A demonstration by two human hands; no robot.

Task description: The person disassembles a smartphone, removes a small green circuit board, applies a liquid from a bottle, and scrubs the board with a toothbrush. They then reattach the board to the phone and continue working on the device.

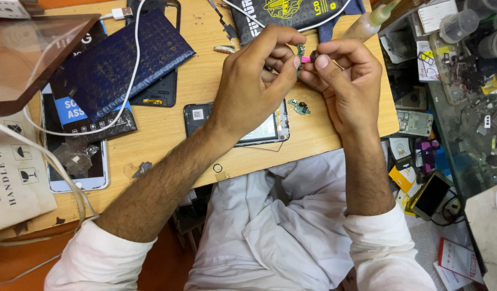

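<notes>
Pinching a small green circuit part [300, 52] between both hands above the tabletop [205, 81].

I see my left hand [254, 81] and right hand [342, 75] meet mid-air, fingers [291, 64] of both closed on the part, over the opened phone [237, 121]. Another green board piece [300, 107] lies just beside the phone. Blue bubble pouch [124, 59] and white cable [135, 64] crowd the left; the right tabletop edge is close to my right hand, cluttered shelf [453, 81] beyond.
</notes>
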